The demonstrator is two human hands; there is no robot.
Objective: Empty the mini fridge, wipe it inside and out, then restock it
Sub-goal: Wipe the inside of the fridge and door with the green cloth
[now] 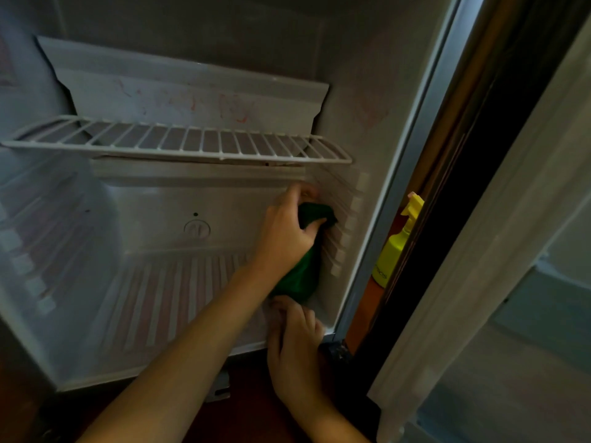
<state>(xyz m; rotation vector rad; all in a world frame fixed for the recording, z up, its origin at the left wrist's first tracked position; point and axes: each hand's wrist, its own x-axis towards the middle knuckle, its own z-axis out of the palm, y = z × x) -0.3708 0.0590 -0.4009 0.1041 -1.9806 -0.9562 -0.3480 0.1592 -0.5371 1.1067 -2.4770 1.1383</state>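
Head view showed the left hand [287,231] closed on a green cloth [303,270] pressed against the right inner wall of the mini fridge [345,100], below the wire shelf [179,145], while the right hand [297,346] rested open-fingered on the fridge's lower front edge, a yellow spray bottle [395,251] standing just outside

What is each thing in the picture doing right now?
Fridge: open, emptied.
Wire shelf: in place, bare.
Green cloth: held against the right inner wall.
Left hand: gripping the cloth.
Right hand: resting on the fridge's bottom front edge.
Spray bottle: upright beside the fridge.
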